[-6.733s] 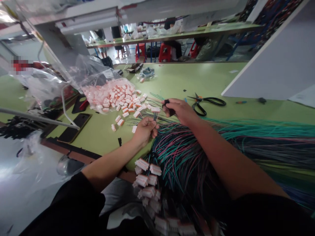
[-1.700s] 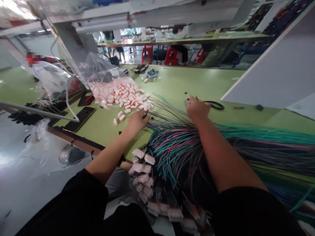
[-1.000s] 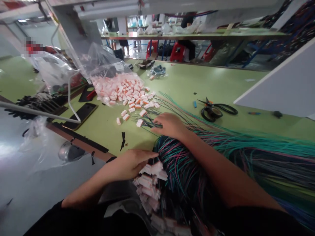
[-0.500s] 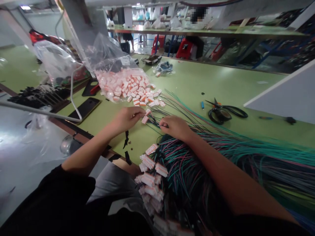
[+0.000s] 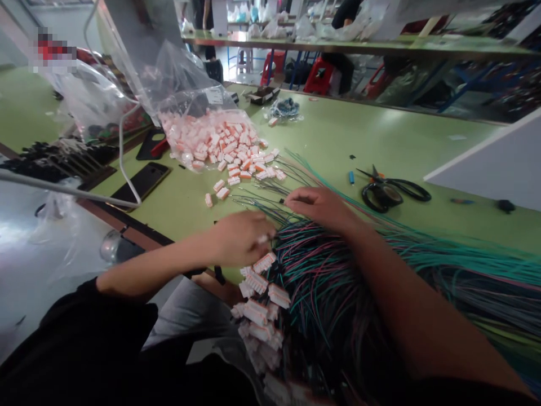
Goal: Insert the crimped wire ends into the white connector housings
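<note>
My left hand [image 5: 244, 238] is blurred, its fingers curled around a small white connector [image 5: 262, 239] just above a stack of wired white-and-orange connectors [image 5: 256, 310]. My right hand [image 5: 319, 207] hovers over loose wire ends [image 5: 257, 204], its thumb and fingers apart. A tiny black piece [image 5: 281, 201] shows at its fingertips. Under my right forearm lies a thick bundle of green, pink and black wires [image 5: 313, 265]. Loose connectors [image 5: 236, 149] spill from a clear plastic bag [image 5: 186, 84] beyond my hands. A few of them [image 5: 218, 186] lie nearer, beside the wire ends.
Black-handled scissors [image 5: 395, 189] and a small blue piece [image 5: 351, 177] lie at the right. A phone [image 5: 146, 183] sits at the left table edge beneath a bent white metal rod [image 5: 122, 146]. A white panel [image 5: 494, 155] stands at the far right.
My left hand has moved down and toward me, from the wire ends to the connector stack. My right hand has shifted slightly up and right, and its fingers have loosened from the wires.
</note>
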{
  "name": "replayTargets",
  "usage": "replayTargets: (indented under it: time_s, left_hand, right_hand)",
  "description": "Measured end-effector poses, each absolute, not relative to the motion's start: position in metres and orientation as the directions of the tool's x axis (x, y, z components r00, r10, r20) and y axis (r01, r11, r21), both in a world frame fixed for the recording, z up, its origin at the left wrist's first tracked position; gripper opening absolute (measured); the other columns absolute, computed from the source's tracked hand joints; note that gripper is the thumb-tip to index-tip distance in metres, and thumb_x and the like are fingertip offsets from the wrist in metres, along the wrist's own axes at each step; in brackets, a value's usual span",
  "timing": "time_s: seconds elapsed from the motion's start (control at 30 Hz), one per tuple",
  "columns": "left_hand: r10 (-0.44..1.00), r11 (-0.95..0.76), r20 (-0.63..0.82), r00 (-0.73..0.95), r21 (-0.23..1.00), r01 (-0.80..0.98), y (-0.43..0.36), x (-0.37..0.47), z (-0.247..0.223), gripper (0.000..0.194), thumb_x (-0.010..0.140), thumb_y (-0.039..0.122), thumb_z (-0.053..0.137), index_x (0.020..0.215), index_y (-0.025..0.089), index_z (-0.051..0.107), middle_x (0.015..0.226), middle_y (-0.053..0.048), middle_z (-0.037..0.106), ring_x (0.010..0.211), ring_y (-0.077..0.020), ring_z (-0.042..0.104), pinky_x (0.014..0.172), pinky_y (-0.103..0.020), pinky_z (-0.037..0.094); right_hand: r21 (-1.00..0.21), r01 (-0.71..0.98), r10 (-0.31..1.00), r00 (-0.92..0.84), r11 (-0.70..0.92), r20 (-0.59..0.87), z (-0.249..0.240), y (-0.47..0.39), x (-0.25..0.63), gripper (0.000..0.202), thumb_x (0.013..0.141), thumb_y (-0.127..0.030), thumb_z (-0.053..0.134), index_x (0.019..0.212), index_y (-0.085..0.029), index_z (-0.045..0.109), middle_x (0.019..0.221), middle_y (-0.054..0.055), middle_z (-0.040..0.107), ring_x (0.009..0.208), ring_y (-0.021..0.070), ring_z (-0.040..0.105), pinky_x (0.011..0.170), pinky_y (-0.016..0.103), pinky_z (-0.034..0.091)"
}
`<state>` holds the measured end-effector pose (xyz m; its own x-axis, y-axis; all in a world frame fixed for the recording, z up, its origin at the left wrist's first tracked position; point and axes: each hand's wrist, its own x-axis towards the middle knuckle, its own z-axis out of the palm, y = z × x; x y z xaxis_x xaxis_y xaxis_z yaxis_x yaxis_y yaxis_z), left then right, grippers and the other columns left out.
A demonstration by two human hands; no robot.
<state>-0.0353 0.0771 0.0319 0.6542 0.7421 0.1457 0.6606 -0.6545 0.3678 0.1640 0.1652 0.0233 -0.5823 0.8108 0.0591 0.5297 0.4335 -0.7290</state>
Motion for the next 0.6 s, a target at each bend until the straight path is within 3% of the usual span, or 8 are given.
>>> replayTargets:
  time_s: [0.13, 0.23, 0.3, 0.43, 0.6]
  left_hand:
    - [0.758, -0.614, 0.207, 0.619, 0.548, 0.569, 0.031, -0.021, 0.014, 0.027, 0.088, 0.026, 0.040, 0.097, 0.011, 0.060, 0.086, -0.011, 0.062, 0.082, -0.0197, 0.058, 0.073, -0.033, 0.050]
    - [0.824, -0.553, 0.273, 0.497, 0.576, 0.601, 0.011, -0.010, 0.003, 0.031, 0.087, 0.028, 0.043, 0.107, 0.009, 0.058, 0.095, -0.015, 0.063, 0.088, -0.0228, 0.059, 0.076, -0.037, 0.051]
    - [0.812, -0.576, 0.336, 0.476, 0.589, 0.567, 0.006, -0.006, 0.001, 0.037, 0.087, 0.029, 0.045, 0.114, 0.005, 0.054, 0.098, -0.017, 0.063, 0.091, -0.0245, 0.059, 0.079, -0.040, 0.051]
    - [0.822, -0.537, 0.298, 0.485, 0.689, 0.487, 0.007, -0.012, 0.007, 0.038, 0.086, 0.030, 0.048, 0.116, 0.007, 0.054, 0.100, -0.016, 0.065, 0.092, -0.0228, 0.060, 0.080, -0.038, 0.051]
    - [0.819, -0.502, 0.262, 0.511, 0.759, 0.415, 0.021, -0.041, 0.007, 0.031, 0.086, 0.030, 0.048, 0.110, 0.013, 0.059, 0.099, -0.012, 0.068, 0.089, -0.0186, 0.062, 0.079, -0.032, 0.050]
  right_hand:
    - [-0.366, 0.700, 0.732, -0.678, 0.613, -0.070, 0.018, 0.150, 0.145, 0.019, 0.077, -0.028, 0.051, 0.077, -0.017, 0.067, 0.075, 0.003, 0.068, 0.072, 0.0147, 0.059, 0.062, 0.024, 0.036]
    - [-0.042, 0.726, 0.713, -0.683, 0.686, -0.158, 0.018, 0.137, 0.130, 0.022, 0.082, -0.026, 0.047, 0.085, -0.016, 0.067, 0.088, 0.007, 0.069, 0.085, 0.0201, 0.061, 0.063, 0.027, 0.036]
    - [0.093, 0.721, 0.723, -0.664, 0.686, -0.190, 0.019, 0.130, 0.123, 0.025, 0.084, -0.023, 0.043, 0.092, -0.014, 0.065, 0.096, 0.009, 0.068, 0.091, 0.0233, 0.062, 0.063, 0.028, 0.038]
    - [0.218, 0.706, 0.739, -0.634, 0.674, -0.229, 0.021, 0.122, 0.112, 0.029, 0.085, -0.011, 0.036, 0.097, -0.011, 0.062, 0.097, 0.013, 0.066, 0.094, 0.0262, 0.062, 0.063, 0.031, 0.042]
    - [0.254, 0.665, 0.711, -0.667, 0.703, -0.224, 0.017, 0.121, 0.106, 0.029, 0.086, -0.009, 0.034, 0.100, -0.011, 0.059, 0.097, 0.015, 0.065, 0.092, 0.0271, 0.062, 0.064, 0.032, 0.044]
